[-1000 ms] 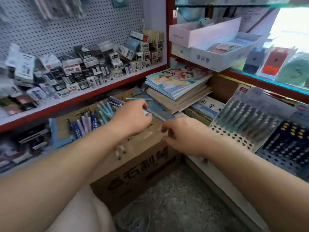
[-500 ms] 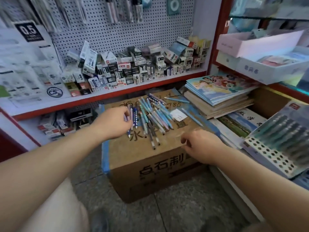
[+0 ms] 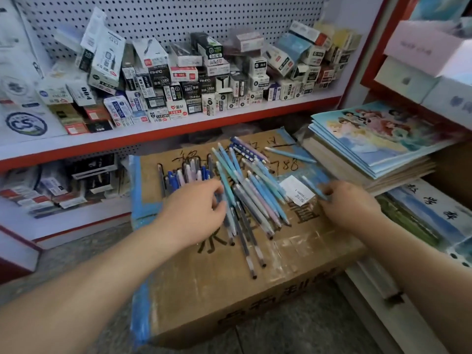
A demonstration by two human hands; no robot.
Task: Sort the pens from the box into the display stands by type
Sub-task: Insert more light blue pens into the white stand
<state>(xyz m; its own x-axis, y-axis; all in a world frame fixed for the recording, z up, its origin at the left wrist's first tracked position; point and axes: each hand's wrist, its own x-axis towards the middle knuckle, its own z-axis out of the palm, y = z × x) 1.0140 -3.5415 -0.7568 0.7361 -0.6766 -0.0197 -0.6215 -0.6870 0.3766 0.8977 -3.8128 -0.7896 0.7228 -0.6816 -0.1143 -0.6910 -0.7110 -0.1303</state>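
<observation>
Hands (image 3: 194, 213) (image 3: 351, 208) inward onto pens (image 3: 258, 198), bare box (image 3: 293, 254) front

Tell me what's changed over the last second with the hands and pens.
Left hand shifted right from the dark-blue pens to the pale pens. Right hand went forward from the box edge to a lone pen; grip unclear. Pens and box look unmoved.

Matt brown cardboard box (image 3: 229, 290) with glossy tape; smooth plastic pens (image 3: 258, 198).
</observation>
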